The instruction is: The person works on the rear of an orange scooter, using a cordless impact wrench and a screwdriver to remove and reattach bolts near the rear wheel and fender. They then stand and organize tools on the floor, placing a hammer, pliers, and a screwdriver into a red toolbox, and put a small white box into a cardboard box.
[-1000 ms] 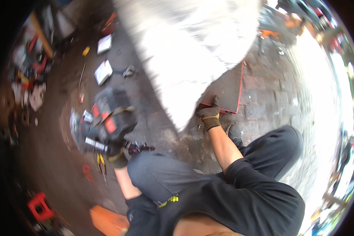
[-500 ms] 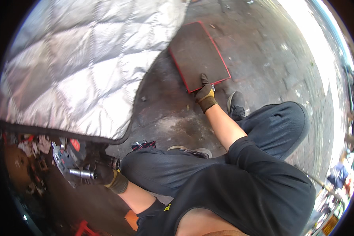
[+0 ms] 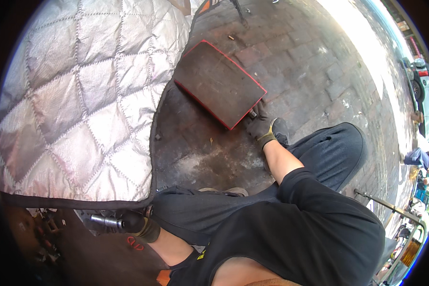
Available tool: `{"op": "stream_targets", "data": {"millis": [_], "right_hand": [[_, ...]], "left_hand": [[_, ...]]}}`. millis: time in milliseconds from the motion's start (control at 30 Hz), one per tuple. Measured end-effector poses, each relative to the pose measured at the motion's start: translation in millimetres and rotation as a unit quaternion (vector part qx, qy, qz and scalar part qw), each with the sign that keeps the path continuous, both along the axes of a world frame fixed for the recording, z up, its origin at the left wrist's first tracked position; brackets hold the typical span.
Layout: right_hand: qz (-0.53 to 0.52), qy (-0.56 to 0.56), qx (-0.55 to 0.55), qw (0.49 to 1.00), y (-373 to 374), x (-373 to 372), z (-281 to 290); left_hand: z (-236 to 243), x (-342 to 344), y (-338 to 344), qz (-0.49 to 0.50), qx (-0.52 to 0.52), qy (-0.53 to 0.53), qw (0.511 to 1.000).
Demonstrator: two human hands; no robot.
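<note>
My left hand, in a dark work glove, is closed round a chrome cylindrical tool piece, with a dark tool body partly hidden behind it. Just above lies the edge of a large silver quilted sheet with dark binding. In my gloved right hand is the near end of a flat dark box with red edges; the fingers sit by a small metal part at its side, partly hidden. The box rests tilted across the line of view on dark pavers.
My bent legs and shoe are close beside the right hand. A metal frame stands at the right. Dark clutter and a red looped object lie lower left. A car shows beyond the sunlit strip at right.
The silver sheet has come down over the left side and now hides most tools there. The box has turned anticlockwise, and my right hand has shifted from its top to its side.
</note>
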State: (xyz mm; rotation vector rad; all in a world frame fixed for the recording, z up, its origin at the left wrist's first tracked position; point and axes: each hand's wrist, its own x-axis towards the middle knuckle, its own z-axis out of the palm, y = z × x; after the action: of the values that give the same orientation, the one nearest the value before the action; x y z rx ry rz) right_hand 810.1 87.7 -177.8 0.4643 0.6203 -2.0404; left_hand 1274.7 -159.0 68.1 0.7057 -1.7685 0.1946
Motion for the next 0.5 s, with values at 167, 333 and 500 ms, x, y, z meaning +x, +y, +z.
{"op": "stream_targets", "data": {"millis": [167, 333, 500], "right_hand": [[0.0, -0.013, 0.001, 1.0, -15.4, 6.4, -23.1], [-0.002, -0.035, -0.012, 0.999, -29.0, 7.7, -28.8], [-0.04, -0.018, -0.176, 0.984, -29.8, 12.2, -18.0]], "left_hand": [[23.6, -16.7, 23.2, 0.055, -0.024, -0.047, 0.997], [18.5, -6.2, 17.2, 0.063, -0.045, -0.106, 0.991], [11.3, -5.6, 11.4, 0.124, -0.073, -0.115, 0.983]]}}
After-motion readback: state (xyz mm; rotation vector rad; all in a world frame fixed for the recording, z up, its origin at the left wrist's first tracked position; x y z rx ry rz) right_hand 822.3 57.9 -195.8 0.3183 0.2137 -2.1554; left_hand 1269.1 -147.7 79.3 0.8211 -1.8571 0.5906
